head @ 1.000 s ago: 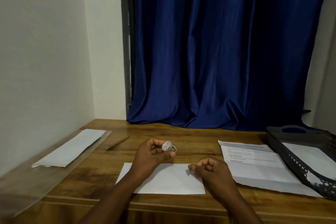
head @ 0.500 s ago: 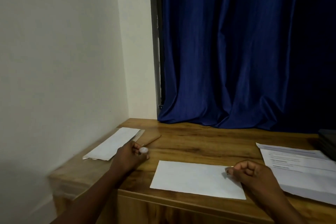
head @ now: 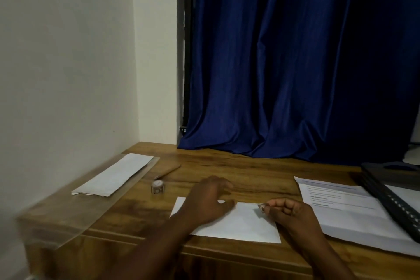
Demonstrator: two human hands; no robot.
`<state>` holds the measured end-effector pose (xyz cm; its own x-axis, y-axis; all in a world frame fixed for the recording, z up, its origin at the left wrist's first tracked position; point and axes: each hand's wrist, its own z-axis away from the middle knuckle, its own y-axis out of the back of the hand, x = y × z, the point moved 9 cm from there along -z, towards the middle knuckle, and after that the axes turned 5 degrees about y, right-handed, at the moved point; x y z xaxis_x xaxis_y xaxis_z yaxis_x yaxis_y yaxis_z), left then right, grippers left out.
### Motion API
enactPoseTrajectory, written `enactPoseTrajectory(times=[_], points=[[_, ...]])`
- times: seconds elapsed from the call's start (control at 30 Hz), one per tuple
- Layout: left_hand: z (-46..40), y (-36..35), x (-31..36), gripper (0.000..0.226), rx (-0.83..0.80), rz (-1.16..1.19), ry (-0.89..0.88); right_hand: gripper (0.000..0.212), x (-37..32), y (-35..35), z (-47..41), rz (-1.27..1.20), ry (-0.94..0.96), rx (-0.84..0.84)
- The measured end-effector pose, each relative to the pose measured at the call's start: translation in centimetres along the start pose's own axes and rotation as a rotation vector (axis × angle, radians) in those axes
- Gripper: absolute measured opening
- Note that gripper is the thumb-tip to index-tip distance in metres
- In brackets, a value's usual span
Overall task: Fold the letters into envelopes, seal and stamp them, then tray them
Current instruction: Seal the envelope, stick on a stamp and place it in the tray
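The white envelope [head: 229, 220] lies flat on the tabletop [head: 250, 173], close to the front edge, with its long axis running from 9 to 3 o'clock, a little tilted down to the right. The left hand [head: 208, 200] rests on its left end, the grip apart with relaxed fingers. The right hand [head: 288, 211] is over the right end, its grip closed in a pinch on a small stamp [head: 261, 206]. The stamp roll [head: 157, 187] stands at 10 o'clock from the envelope, apart from it. Printed letters [head: 341, 209] lie at 3 o'clock, partly under the dark tray [head: 391, 198]. At 12 o'clock the bare wood gives open room up to the blue curtain [head: 284, 63].
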<state>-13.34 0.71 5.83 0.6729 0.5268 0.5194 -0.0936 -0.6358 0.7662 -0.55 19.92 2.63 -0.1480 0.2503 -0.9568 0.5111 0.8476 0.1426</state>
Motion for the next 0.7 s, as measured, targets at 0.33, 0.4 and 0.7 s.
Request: enactPoseTrajectory(times=[0.33,0.4,0.7], points=[[1.0,-5.7,1.7,0.044,0.017,-0.150,-0.105,0.009,-0.4,1.2,0.0,-0.036,-0.008,0.047],[1.1,-5.7,1.8,0.044,0.009,-0.154,-0.093,0.010,-0.2,0.9,-0.5,0.025,-0.054,-0.010],[1.3,-5.3,2.1,0.043,0.027,-0.124,-0.096,0.016,-1.0,-1.3,-4.6,0.562,0.012,-0.237]])
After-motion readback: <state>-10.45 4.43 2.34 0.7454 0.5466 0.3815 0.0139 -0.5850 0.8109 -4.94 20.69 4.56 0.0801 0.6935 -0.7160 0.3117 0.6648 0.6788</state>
